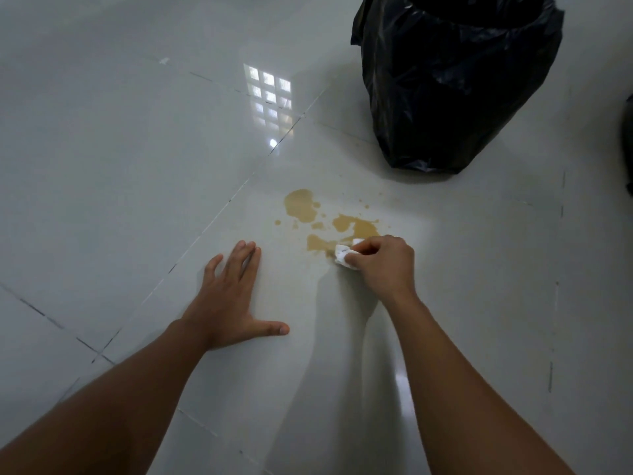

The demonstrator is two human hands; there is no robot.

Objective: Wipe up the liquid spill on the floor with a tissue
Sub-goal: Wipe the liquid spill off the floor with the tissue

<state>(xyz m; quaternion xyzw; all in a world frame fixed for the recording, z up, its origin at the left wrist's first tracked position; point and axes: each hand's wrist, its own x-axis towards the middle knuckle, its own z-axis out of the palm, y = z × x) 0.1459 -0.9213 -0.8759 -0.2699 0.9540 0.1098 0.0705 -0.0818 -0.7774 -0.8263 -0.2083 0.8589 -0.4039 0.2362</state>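
Note:
A tan liquid spill (303,207) lies in several puddles and small drops on the glossy white tile floor (137,166). My right hand (383,265) grips a crumpled white tissue (344,255) and holds it down at the near edge of the spill. My left hand (229,299) rests flat on the floor to the left of the spill, fingers spread and straight, thumb out to the right.
A bin lined with a black plastic bag (455,80) stands on the floor behind and to the right of the spill. A dark object (628,145) shows at the right frame edge. Grout lines cross the tiles.

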